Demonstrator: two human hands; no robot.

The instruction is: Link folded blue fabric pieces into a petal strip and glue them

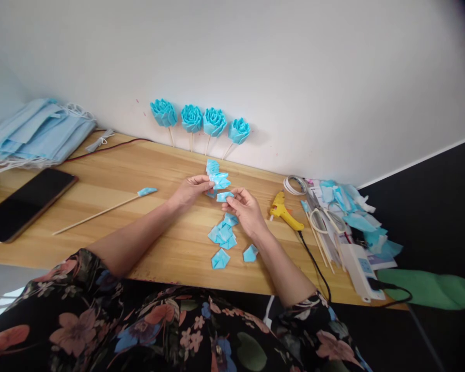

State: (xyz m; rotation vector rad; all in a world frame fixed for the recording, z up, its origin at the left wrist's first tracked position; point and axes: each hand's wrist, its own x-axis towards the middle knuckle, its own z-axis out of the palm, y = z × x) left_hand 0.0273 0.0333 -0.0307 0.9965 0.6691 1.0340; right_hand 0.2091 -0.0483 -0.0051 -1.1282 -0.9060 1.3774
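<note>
Since both hands are busy above the bench point(139, 165), entries run outward from the fingers.

Left hand point(188, 192): thumb and fingers pinched on the left piece point(222, 181), folded, blue. Right hand point(248, 211): thumb and fingers likewise closed, on the right piece point(222, 197), just beside and on the near side of the left piece; whether the two touch cannot be told.

Stack point(213, 166): folded, blue, just beyond the left fingers, partly hidden; whether held cannot be told.

Pile point(223, 235): folded pieces, overlapping, near side of the right fingers. Singles, two: one point(220, 259) nearer still, one point(250, 253) beside the right forearm.

Flowers point(215, 122): four, blue, on sticks, in a row beyond the fingers, against the wall point(279, 93).

Left of the left fingers: stick point(101, 213), blue-tipped, lying flat; farther off, phone point(29, 204) and masks point(39, 132).

Right of the right fingers: yellow glue gun point(283, 211); past it, tape point(297, 191), scissors point(326, 213), blue scraps point(356, 221).
</note>
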